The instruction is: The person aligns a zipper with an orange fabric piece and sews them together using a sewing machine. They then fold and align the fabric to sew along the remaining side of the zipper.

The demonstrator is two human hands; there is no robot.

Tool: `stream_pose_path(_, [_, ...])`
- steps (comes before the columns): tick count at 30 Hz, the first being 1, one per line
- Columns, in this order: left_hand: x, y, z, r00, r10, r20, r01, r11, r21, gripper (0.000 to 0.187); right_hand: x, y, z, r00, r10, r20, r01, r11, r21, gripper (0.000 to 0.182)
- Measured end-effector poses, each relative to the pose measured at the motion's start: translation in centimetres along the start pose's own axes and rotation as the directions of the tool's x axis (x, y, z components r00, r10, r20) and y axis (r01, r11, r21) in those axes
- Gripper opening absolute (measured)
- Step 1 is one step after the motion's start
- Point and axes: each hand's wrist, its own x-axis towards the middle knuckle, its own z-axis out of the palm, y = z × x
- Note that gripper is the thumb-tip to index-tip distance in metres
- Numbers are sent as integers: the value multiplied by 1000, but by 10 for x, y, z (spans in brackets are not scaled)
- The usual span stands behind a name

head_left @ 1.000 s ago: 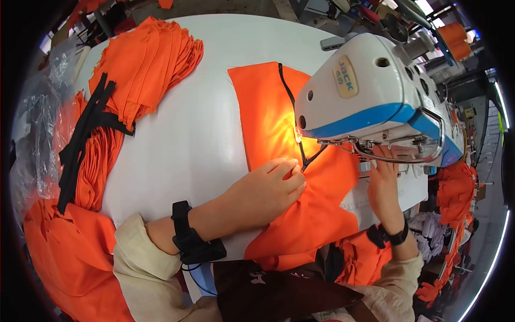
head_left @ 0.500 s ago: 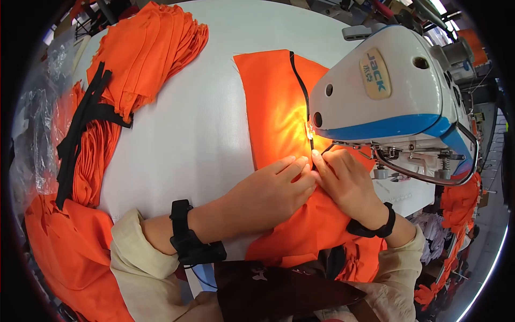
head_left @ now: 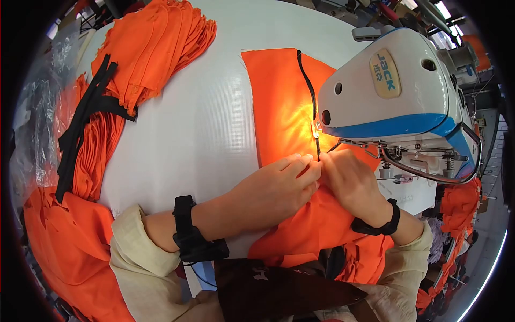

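Orange fabric point(head_left: 279, 107) with a thin black strip point(head_left: 308, 80) along it lies under the lit needle area of a white and blue sewing machine point(head_left: 386, 86). My left hand point(head_left: 287, 185) is closed, its fingertips pinching the fabric and strip just below the presser foot point(head_left: 316, 129). Close beside it, nearly touching, my right hand point(head_left: 348, 177) is closed on the same fabric where the black strip runs. The fabric between the fingertips is mostly hidden. Below the hands the orange fabric drapes over the table's near edge.
A stack of orange pieces point(head_left: 155, 48) lies at the back left of the white table point(head_left: 188, 118), with black strips point(head_left: 80, 129) over it. Clear plastic point(head_left: 37, 123) is at the far left. More orange fabric point(head_left: 70, 236) hangs at the near left.
The whole view has shifted slightly to the right. My right hand's fingers have drawn in tighter, the index finger less extended; the fabric under the machine looks almost the same.
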Motion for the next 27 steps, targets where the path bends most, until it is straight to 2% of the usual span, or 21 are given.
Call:
stream_pose_path(2, [0,1,-1,1000,7,-13,-6,1000,28,32,0,7,4,998,46,-45,-45,999,29,32])
stream_pose_path(3, [1,1,-2,1000,6,-15,-6,1000,28,32,0,10,6,986,156,-61,-137,960,244,28])
stream_pose_path(4, [0,1,-2,1000,13,-2,-13,999,51,33,0,13,6,963,266,-52,-216,867,449,24])
stream_pose_path(5, [0,1,-3,1000,21,15,-22,997,70,34,1,12,6,962,270,-49,-220,865,451,24])
stream_pose_path(7, [0,1,-4,999,36,30,-38,995,96,35,3,9,4,808,534,249,-544,512,665,18])
stream_pose_path(8, [1,1,-4,998,45,40,-49,991,128,36,4,11,5,804,537,254,-550,511,661,18])
stream_pose_path(10, [1,3,-7,997,51,61,-59,988,146,36,6,16,10,844,521,124,-515,725,457,20])
stream_pose_path(11, [1,3,-8,995,50,81,-63,983,173,37,10,22,12,856,511,81,-501,780,375,21])
stream_pose_path(13, [0,3,-7,995,50,80,-65,981,185,37,17,28,14,873,486,48,-476,823,309,23])
stream_pose_path(20, [-1,-3,-7,998,56,35,-59,994,93,33,64,82,0,909,404,101,-414,850,325,30])
stream_pose_path(24, [-1,-8,-6,998,65,21,-67,995,80,31,21,40,-10,947,314,69,-319,888,331,35])
stream_pose_path(26, [-1,-14,-12,994,98,42,-94,993,-74,31,2,12,-11,966,250,62,-254,889,382,37])
stream_pose_path(27, [0,-16,-15,995,88,51,-84,993,-81,31,-4,3,-10,973,222,60,-227,886,405,38])
